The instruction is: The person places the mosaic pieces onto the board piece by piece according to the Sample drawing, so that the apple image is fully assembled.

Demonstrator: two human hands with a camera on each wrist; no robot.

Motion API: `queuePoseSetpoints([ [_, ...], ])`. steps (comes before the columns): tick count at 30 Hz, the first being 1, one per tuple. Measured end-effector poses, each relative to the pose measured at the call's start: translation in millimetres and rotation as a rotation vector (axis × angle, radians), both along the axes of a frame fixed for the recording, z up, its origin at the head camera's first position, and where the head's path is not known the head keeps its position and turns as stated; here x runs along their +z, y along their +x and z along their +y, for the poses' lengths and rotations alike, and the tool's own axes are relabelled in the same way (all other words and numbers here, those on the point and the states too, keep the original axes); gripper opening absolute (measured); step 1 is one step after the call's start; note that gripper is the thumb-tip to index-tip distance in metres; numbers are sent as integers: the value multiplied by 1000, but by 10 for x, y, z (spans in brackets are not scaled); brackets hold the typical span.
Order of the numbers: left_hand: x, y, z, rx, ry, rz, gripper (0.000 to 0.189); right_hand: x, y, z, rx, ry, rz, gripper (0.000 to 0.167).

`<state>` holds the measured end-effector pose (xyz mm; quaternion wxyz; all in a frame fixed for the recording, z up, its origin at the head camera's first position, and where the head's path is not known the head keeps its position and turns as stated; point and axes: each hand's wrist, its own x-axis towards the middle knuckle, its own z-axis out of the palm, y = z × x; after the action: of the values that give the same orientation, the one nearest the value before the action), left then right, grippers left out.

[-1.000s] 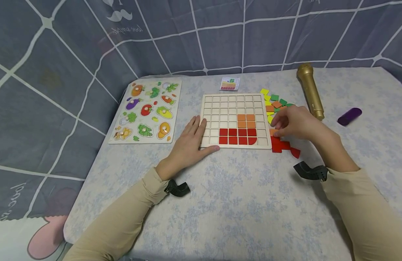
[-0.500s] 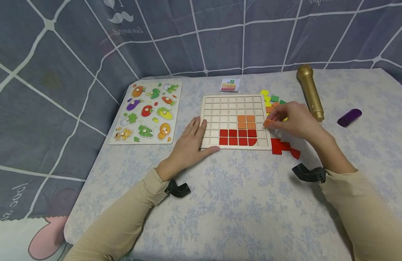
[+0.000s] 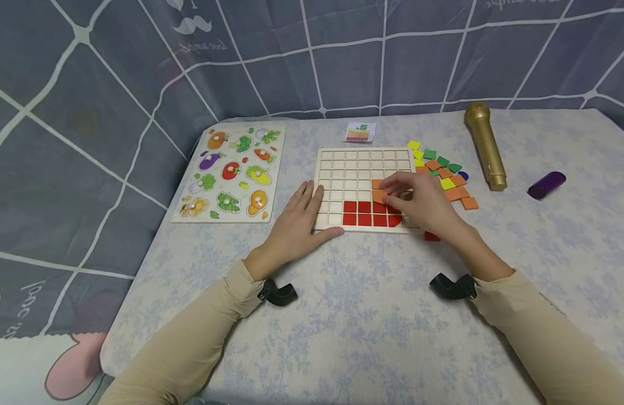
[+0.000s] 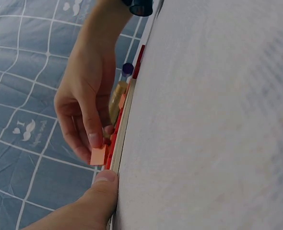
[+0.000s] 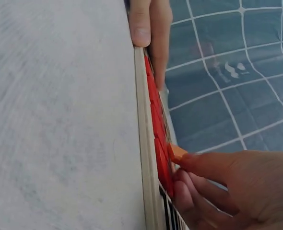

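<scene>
A wooden grid board point(image 3: 337, 174) lies flat on the table, with red tiles point(image 3: 364, 219) filling part of two rows near its front edge. My left hand point(image 3: 297, 216) rests on the board's left side, fingers straight and thumb along the front edge. My right hand point(image 3: 420, 202) pinches an orange tile point(image 4: 98, 155) between thumb and fingers over the board, just behind the red rows. It hides part of the orange tiles point(image 3: 376, 183) set there. In the right wrist view the pinched tile looks tilted beside the red tiles; I cannot tell whether it touches the board.
Loose tiles point(image 3: 446, 173) in several colours lie right of the board. A picture card point(image 3: 360, 132) is behind it, and a vegetable puzzle board point(image 3: 241, 188) to the left. Farther right are a gold microphone-shaped object point(image 3: 486, 147) and a purple cylinder point(image 3: 547, 185).
My right hand took an orange tile from the loose pile and moved it left over the board. The left hand has stayed in place.
</scene>
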<state>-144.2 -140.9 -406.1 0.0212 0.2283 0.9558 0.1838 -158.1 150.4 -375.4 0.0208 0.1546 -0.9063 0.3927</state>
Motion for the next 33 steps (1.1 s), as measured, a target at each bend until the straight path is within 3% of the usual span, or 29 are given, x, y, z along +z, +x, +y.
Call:
queuePoseSetpoints([
  [5, 5, 2, 3, 2, -8, -1, 106, -42, 10, -38, -26, 8, 62, 25],
  [13, 9, -9, 6, 0, -12, -4, 106, -120, 19, -121, -7, 16, 165, 13],
  [25, -8, -24, -2, 4, -20, -10, 106, -103, 19, -202, 144, 132, 143, 29],
  [33, -11, -26, -6, 4, -22, -9, 107, -115, 38, -226, 144, 148, 143, 33],
])
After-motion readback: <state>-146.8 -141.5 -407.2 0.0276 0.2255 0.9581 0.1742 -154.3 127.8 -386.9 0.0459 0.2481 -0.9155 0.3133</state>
